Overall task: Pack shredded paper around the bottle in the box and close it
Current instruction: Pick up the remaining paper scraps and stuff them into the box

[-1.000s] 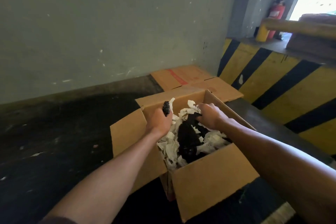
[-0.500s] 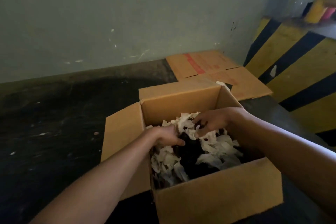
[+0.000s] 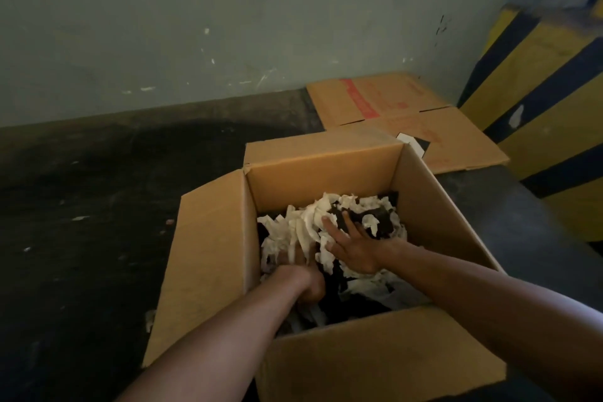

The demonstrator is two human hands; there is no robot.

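Box, flaps open; right hand flat, fingers spread, pressing shredded paper over dark bottle just beyond fingertips; left hand buried beside it, grasp indiscernible; best tucked into gaps evenly.

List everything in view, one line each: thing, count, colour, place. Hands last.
cardboard box: one, brown, flaps open, on the floor at centre.
shredded paper: a loose heap, white, inside the box.
dark object: one, black, half buried in the paper toward the far side; whether it is the bottle cannot be told.
flattened cardboard: one piece, brown with red print, on the floor behind the box by the wall.
wall: one, pale green, scuffed, at the back.
barrier: one, yellow and black stripes, at right.
floor: dark, stained.
left hand: one, sunk into the paper at the box's left side, fingers hidden.
right hand: one, fingers spread, pressing on the paper.
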